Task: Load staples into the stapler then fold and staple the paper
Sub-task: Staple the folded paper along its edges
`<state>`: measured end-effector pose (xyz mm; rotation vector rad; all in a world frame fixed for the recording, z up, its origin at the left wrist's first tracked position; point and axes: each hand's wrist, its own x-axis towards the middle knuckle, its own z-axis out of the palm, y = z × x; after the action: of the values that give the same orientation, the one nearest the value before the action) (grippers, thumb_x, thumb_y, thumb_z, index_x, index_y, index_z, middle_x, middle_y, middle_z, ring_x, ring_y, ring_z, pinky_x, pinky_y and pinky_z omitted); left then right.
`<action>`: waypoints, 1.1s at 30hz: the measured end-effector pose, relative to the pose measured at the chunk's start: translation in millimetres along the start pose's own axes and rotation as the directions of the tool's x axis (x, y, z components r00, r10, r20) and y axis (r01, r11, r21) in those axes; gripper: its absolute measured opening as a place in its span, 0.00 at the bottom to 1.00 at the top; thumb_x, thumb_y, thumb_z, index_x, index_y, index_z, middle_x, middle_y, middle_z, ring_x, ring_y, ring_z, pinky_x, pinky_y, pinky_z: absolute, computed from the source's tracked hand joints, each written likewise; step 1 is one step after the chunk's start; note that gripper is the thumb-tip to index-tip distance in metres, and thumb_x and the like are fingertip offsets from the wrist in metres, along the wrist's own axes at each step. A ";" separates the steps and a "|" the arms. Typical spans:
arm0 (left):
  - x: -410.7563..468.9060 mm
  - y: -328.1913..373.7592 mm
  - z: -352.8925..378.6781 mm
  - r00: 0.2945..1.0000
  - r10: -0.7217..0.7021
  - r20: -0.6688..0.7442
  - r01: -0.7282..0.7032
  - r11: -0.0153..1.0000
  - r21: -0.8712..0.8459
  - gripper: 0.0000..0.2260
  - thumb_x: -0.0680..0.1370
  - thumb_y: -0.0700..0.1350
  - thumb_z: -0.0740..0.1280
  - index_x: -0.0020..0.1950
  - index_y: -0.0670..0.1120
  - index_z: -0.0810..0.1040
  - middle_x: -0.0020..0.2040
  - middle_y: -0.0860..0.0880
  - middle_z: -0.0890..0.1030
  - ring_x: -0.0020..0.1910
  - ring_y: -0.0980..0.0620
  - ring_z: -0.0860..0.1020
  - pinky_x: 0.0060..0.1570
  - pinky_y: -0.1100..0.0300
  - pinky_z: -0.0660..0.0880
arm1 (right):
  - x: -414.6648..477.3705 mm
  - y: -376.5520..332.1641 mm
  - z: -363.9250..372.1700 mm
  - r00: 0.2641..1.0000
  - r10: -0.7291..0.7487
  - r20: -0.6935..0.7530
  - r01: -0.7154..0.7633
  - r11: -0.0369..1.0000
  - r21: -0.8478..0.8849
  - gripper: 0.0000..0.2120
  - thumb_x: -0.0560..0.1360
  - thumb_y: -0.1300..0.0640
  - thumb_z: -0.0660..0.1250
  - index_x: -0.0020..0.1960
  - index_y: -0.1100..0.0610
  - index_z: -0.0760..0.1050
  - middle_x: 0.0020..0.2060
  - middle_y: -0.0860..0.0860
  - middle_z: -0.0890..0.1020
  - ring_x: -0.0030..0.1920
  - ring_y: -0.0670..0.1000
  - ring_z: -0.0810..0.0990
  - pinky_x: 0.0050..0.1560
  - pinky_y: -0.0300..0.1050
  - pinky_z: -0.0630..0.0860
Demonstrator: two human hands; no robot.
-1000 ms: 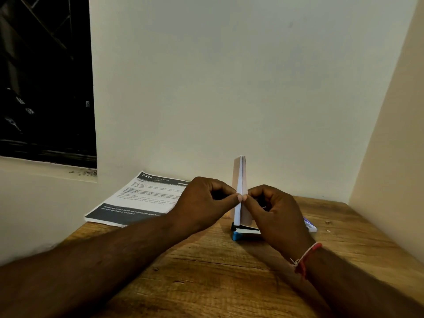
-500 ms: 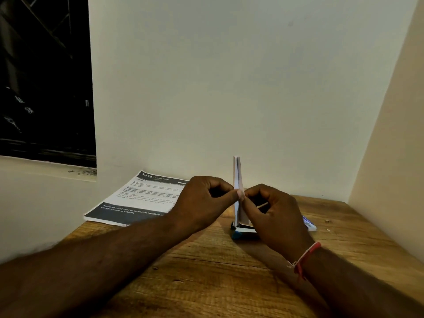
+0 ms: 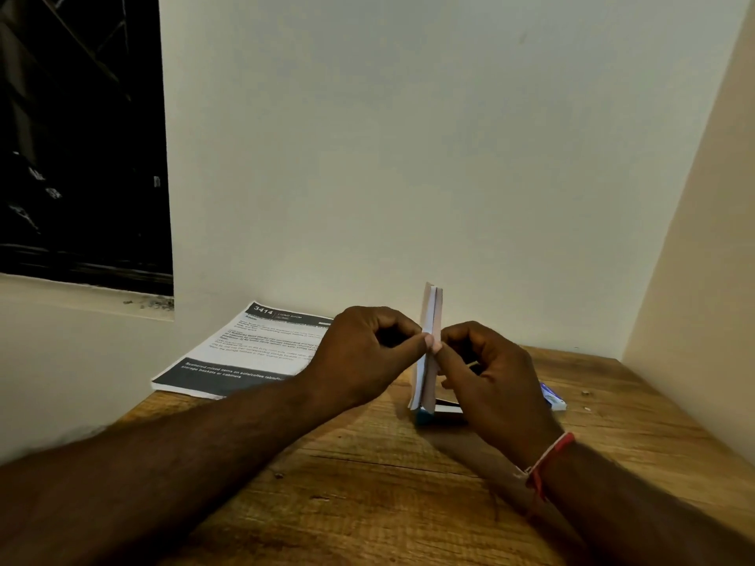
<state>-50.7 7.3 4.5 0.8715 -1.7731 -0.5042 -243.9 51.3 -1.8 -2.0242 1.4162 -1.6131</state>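
A folded white paper (image 3: 432,316) stands upright on edge above the wooden table, seen almost edge-on. My left hand (image 3: 367,353) pinches it from the left with thumb and forefinger. My right hand (image 3: 486,373) pinches it from the right at the same height, so both thumbs meet on the paper. Under the paper's lower edge lies a small stapler (image 3: 437,414) with a blue end, partly hidden behind my right hand. A small blue and white staple box (image 3: 553,398) peeks out to the right of that hand.
A printed sheet stack (image 3: 245,353) with dark bands lies at the table's back left, against the wall. The wooden table (image 3: 388,504) sits in a corner, with walls behind and to the right. A dark window opening (image 3: 81,136) is at upper left.
Both hands keep pinching the upright folded paper. The paper has turned slightly, showing a narrower edge, and the hands have barely shifted.
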 end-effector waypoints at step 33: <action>-1.5 4.2 2.3 0.998 0.058 0.005 -0.058 0.997 -0.060 0.05 0.82 0.46 0.80 0.47 0.53 0.89 0.35 0.65 0.84 0.36 0.66 0.82 0.38 0.74 0.74 | 1.4 -2.6 -5.2 0.995 -0.093 -0.022 0.093 0.996 -0.010 0.09 0.85 0.45 0.67 0.51 0.48 0.82 0.45 0.39 0.87 0.47 0.44 0.87 0.43 0.37 0.84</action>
<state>-53.9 11.1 5.6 0.7754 -1.7754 -0.5196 -246.8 53.6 2.8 -2.1133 1.3573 -1.6740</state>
